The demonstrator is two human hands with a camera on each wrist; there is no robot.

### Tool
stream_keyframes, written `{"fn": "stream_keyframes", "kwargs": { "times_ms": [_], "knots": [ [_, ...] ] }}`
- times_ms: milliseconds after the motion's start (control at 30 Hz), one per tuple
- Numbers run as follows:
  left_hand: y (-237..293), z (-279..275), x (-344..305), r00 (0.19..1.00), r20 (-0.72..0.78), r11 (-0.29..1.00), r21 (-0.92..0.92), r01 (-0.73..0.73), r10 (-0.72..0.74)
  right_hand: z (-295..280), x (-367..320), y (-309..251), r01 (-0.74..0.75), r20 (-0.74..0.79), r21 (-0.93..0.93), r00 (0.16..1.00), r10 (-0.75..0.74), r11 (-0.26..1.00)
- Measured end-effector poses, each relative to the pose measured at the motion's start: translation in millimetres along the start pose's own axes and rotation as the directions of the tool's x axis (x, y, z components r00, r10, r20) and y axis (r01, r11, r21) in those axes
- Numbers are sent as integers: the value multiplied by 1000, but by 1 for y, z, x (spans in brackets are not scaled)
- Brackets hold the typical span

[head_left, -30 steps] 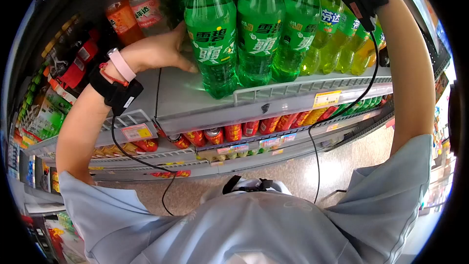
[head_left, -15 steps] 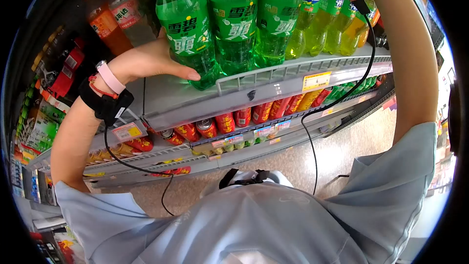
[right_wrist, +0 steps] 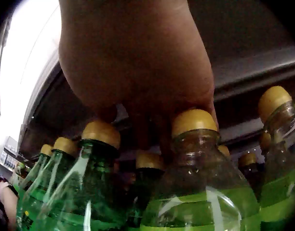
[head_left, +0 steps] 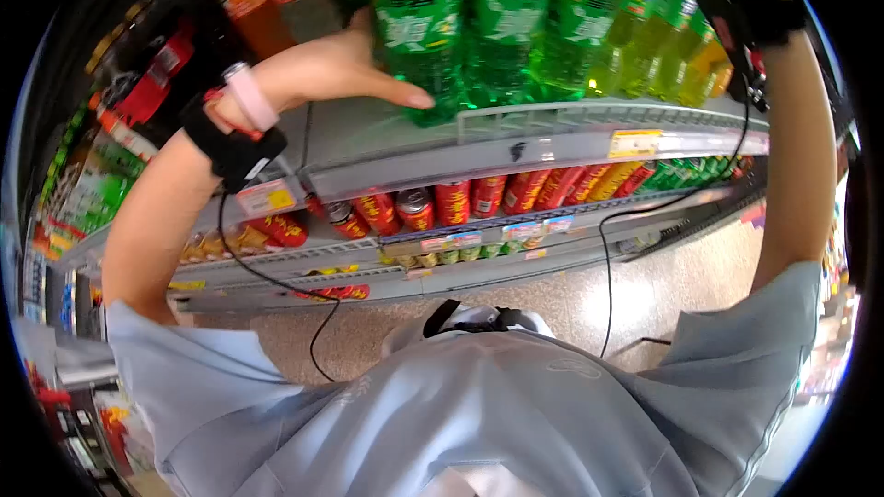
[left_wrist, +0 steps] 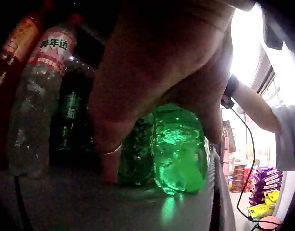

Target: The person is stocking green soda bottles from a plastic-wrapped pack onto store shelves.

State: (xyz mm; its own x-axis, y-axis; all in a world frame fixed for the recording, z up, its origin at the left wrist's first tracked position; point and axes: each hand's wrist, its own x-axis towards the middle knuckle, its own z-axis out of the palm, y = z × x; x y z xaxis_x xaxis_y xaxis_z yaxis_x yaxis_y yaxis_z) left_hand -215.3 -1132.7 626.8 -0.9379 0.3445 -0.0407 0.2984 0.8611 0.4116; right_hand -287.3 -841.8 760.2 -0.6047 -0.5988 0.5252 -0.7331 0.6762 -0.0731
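Note:
My left hand (head_left: 336, 69) holds the lower side of the front-left green Sprite bottle (head_left: 419, 32), thumb across its front and fingers reaching behind. In the left wrist view, the hand spans the bottle base (left_wrist: 181, 163), which is close over the shelf (left_wrist: 104, 207). More green Sprite bottles (head_left: 506, 28) stand alongside. My right hand (right_wrist: 138, 57) reaches over bottle tops in the right wrist view, between a yellow-capped green bottle (right_wrist: 101, 134) and a clear one with a lime label (right_wrist: 200, 168). Its fingertips are hidden among the necks; I cannot tell what they hold.
A low wire rail (head_left: 552, 115) edges the shelf front. Orange (head_left: 253, 9) and clear (left_wrist: 34, 106) soda bottles stand left of my left hand; yellow-green Fanta bottles (head_left: 635, 46) stand to the right. Red cans (head_left: 451, 202) line the shelf below. Black cables (head_left: 603, 267) hang from both wrists.
The left thumb has come from beside the Sprite bottle to across the front of its base. The head view has shifted, and the right wrist sits lower and farther right in it.

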Motion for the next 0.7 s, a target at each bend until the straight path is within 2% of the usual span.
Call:
{"fn": "stream_keyframes", "kwargs": {
  "times_ms": [33, 67, 100, 133, 167, 200, 233, 267, 300, 367, 400, 467, 500, 533, 567, 633, 667, 700],
  "knots": [
    [5, -2, -5, 999, 34, 996, 82, 32, -35, -1, -7, -4, 14, -5, 174, 1000, -14, 985],
    [-11, 7, -2, 996, -43, 995, 65, -71, 74, -13, 6, 59, -138, -22, 326, 988, 153, 935],
    [-29, 17, 3, 951, -186, 964, 147, -223, 248, -20, 24, 115, -278, -6, 467, 948, 317, 839],
    [-24, 14, -2, 963, -161, 973, 113, -199, 216, -8, -12, 21, -332, -82, 277, 927, 367, 901],
    [-15, 10, -8, 973, -133, 981, 77, -178, 187, 5, -48, -75, -405, -157, 83, 897, 413, 911],
    [-1, 5, -14, 975, -145, 984, 79, -161, 171, 6, -54, -69, -388, -155, 91, 904, 398, 917],
    [15, 0, -19, 997, -75, 993, 119, 7, 2, 4, -62, -50, -190, -135, 146, 968, 210, 971],
    [24, -3, -21, 986, -10, 972, 167, 168, -168, 6, -67, -41, 10, -128, 201, 992, 16, 979],
    [25, 0, -20, 984, -17, 970, 165, 178, -177, 19, -69, -43, 21, -127, 204, 992, 5, 979],
    [24, 6, -18, 991, -60, 976, 178, 125, -116, 46, -74, -47, 166, -377, -45, 910, -170, 985],
    [26, 5, -18, 992, -50, 973, 197, 124, -116, 44, -73, -48, 171, -377, -42, 910, -174, 984],
    [20, 8, -16, 992, -82, 974, 195, 111, -97, 33, -68, -48, -57, -210, 143, 974, 87, 988],
    [20, 9, -17, 991, -109, 977, 194, 93, -73, 32, -68, -48, -182, -104, 218, 972, 209, 959],
    [20, 10, -18, 991, -107, 976, 190, 101, -82, 47, -71, -48, -94, -249, 228, 957, 152, 969],
    [20, 10, -19, 991, -101, 976, 195, 101, -83, 54, -74, -54, -93, -240, 234, 959, 150, 968],
    [18, 8, -23, 991, -94, 975, 194, 110, -93, 66, -75, -76, -14, -479, 128, 875, 75, 992],
    [15, 5, -24, 995, -71, 973, 213, 88, -74, 71, -73, -43, 143, -499, 178, 866, -36, 974],
    [14, 3, -27, 997, -47, 971, 232, 63, -54, 70, -75, -28, 145, -495, 183, 868, -36, 972]
  ]
}}
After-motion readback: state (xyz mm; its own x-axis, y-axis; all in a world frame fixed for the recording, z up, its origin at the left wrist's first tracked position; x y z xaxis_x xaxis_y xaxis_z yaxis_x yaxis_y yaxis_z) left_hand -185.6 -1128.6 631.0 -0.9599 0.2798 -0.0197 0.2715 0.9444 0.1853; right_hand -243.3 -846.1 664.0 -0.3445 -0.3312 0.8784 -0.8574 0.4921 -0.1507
